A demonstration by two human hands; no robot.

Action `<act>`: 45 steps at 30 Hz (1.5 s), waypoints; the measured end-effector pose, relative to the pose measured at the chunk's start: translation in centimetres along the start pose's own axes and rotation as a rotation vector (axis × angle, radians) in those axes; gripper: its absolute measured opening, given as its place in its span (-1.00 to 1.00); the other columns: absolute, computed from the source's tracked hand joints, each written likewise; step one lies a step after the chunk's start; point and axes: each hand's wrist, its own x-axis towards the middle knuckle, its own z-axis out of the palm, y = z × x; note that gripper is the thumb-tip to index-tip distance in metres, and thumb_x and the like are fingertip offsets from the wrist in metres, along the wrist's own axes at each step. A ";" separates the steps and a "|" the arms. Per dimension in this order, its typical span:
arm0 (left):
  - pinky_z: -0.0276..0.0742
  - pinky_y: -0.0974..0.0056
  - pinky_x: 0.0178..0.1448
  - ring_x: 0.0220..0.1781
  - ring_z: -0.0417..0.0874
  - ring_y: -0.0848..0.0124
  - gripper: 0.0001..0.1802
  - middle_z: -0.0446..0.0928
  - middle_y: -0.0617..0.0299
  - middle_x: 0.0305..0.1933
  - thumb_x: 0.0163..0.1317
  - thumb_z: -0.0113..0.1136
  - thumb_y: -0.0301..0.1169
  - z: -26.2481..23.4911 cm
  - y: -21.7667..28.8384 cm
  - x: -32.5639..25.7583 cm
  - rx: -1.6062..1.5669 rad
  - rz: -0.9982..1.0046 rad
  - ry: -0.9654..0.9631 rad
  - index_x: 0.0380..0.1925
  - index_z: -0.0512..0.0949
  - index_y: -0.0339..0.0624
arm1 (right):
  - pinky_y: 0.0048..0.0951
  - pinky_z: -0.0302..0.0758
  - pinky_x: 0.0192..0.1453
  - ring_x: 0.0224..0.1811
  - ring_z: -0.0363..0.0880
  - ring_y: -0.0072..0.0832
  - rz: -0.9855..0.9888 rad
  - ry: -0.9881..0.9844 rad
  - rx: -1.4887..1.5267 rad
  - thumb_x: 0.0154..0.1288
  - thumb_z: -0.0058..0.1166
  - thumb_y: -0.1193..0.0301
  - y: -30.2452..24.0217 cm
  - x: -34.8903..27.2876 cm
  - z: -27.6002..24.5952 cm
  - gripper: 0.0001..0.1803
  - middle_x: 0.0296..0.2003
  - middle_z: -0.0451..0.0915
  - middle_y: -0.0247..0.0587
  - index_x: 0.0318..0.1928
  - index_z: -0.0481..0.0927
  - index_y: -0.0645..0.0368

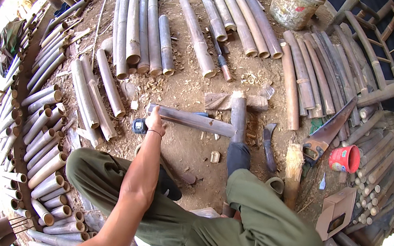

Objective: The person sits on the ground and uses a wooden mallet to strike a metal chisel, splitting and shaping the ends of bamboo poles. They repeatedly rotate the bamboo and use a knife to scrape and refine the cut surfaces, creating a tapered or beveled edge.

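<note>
My left hand point(155, 123) is closed on the left end of a bamboo pole point(192, 120) lying crosswise in front of me. The pole's right end meets a second bamboo piece point(238, 116), which points away from me, so the two form a T. My dark-covered foot point(238, 157) rests against the near part of that second piece. Behind the joint lies a short wooden block point(217, 101). A tape measure point(139, 125) sits just left of my left hand. My right hand does not show; my bent right leg covers much of that side.
Right of the joint lie a broad-bladed knife point(269, 148), a handsaw point(327, 131) and a red tub point(344, 158). A cardboard box point(335, 213) is nearer. Bamboo poles point(143, 25) lie ahead, with stacked bamboo point(45, 147) at left. A bamboo frame point(380, 53) and dirty bucket point(296, 8) stand far right.
</note>
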 end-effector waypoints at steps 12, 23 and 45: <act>0.64 0.20 -0.29 -0.38 0.73 0.19 -0.39 0.66 -0.05 -0.38 0.19 0.30 0.10 24.9 -0.4 2.2 1.198 0.552 -0.372 -0.29 0.57 -0.36 | -0.11 0.60 -0.18 -0.30 0.69 -0.21 -0.492 0.249 -0.163 0.23 0.17 0.03 -1.8 5.8 -20.2 -0.60 -0.37 0.69 -0.16 -0.18 0.63 0.10; 0.47 0.13 -0.30 -0.40 0.54 0.31 -0.47 0.53 0.07 -0.40 0.39 -0.10 0.01 28.6 0.7 -3.0 0.570 0.472 -0.450 -0.18 0.45 -0.34 | -0.39 0.60 -0.12 -0.11 0.65 -0.43 -0.257 0.122 0.632 0.39 0.17 0.12 -13.7 18.4 -26.2 -0.39 -0.10 0.64 -0.09 0.26 0.40 0.27; 0.57 0.13 0.13 0.01 0.70 0.14 -0.52 0.67 -0.07 -0.03 0.39 0.11 -0.07 11.8 7.6 -4.7 1.481 0.370 -0.766 0.01 0.59 -0.28 | -0.53 0.54 -0.21 -0.25 0.49 -0.62 -0.650 0.679 2.255 0.40 0.00 0.35 13.5 2.6 -41.3 -0.83 -0.36 0.46 -0.46 -0.09 0.50 0.14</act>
